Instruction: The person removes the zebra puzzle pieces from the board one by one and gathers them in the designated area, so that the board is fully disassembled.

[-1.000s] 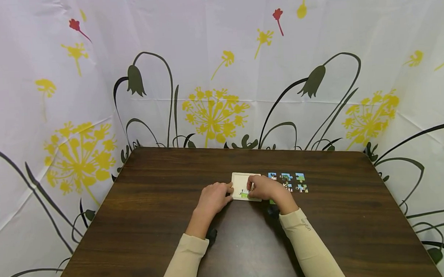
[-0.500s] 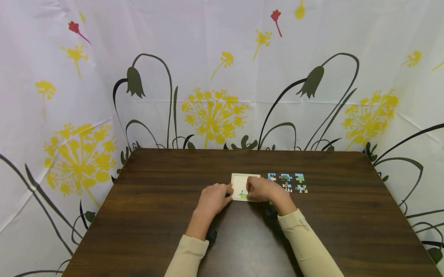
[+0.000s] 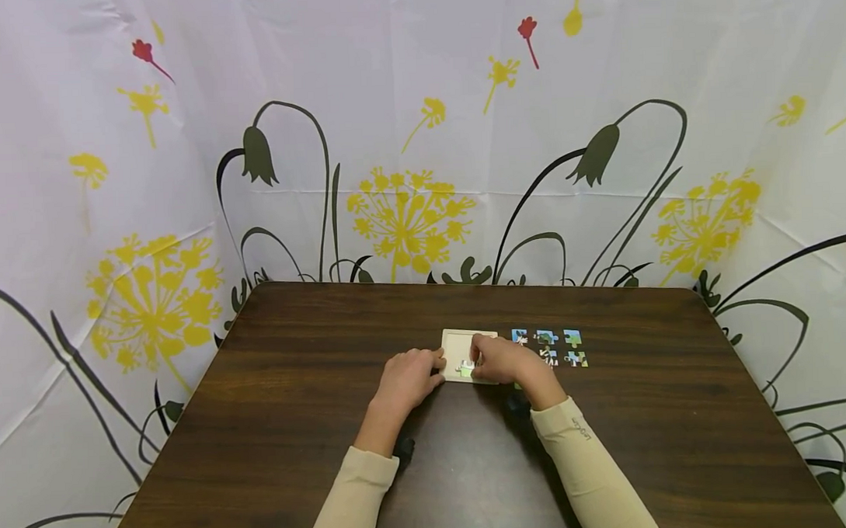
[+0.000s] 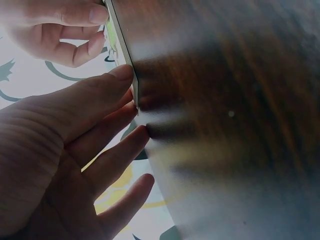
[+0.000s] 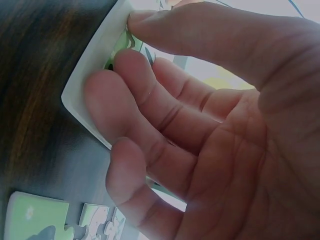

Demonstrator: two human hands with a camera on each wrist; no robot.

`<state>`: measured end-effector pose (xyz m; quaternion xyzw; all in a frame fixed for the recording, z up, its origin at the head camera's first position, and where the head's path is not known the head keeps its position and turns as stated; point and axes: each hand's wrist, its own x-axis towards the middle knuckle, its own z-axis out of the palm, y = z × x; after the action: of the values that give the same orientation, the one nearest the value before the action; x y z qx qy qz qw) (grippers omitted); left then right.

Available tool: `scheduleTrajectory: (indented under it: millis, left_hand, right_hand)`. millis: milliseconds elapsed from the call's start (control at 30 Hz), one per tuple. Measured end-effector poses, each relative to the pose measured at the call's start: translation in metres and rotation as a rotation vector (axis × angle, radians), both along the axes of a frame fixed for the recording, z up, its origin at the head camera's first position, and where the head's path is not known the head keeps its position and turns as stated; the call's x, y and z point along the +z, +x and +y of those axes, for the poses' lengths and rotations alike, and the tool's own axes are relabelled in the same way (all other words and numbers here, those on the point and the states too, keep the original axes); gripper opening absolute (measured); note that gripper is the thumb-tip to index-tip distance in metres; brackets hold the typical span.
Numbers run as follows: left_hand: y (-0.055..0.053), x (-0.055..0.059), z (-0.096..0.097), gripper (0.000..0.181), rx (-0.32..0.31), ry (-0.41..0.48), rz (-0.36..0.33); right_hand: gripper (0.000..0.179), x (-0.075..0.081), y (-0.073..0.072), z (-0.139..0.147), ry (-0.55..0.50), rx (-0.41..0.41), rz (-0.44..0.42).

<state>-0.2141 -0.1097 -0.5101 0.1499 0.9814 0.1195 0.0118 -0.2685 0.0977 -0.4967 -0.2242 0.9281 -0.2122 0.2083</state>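
A pale puzzle tray (image 3: 457,342) with a raised rim lies on the table. Inside its front part shows a green and white printed puzzle piece (image 3: 464,369). My left hand (image 3: 407,377) rests against the tray's left side, thumb at the front corner and the other fingers loosely extended. Over the tray's right half, my right hand (image 3: 503,360) has its fingers curled down. Its thumb and index fingertips pinch at a green puzzle piece (image 5: 121,44) near the front rim; most of that piece is hidden by the fingers.
Several loose puzzle pieces (image 3: 546,337) lie in rows right of the tray. A green piece (image 5: 37,215) lies close to the right hand. The dark wooden table (image 3: 293,362) extends around, with a flower-printed curtain (image 3: 403,101) behind its far edge.
Both hands stay almost in place. Beside the right fingertips, the printed patch in the tray looks whiter and slightly shifted.
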Motion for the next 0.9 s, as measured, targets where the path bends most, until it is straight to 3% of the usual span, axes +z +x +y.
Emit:
scheduleTrajectory:
  millis: [300, 567, 900]
  left_hand:
    - [-0.001, -0.001, 0.0, 0.03, -0.026, -0.01, 0.017]
    - [0.0, 0.0, 0.0, 0.031, -0.028, -0.013, 0.013]
    - [-0.001, 0.001, 0.0, 0.03, -0.02, -0.02, 0.023]
  right_hand:
    - [0.003, -0.001, -0.001, 0.001, 0.004, 0.003, 0.015]
    - [0.006, 0.0, -0.002, 0.003, -0.023, 0.007, 0.028]
    - [0.008, 0.007, -0.008, 0.014, -0.166, 0.053, -0.033]
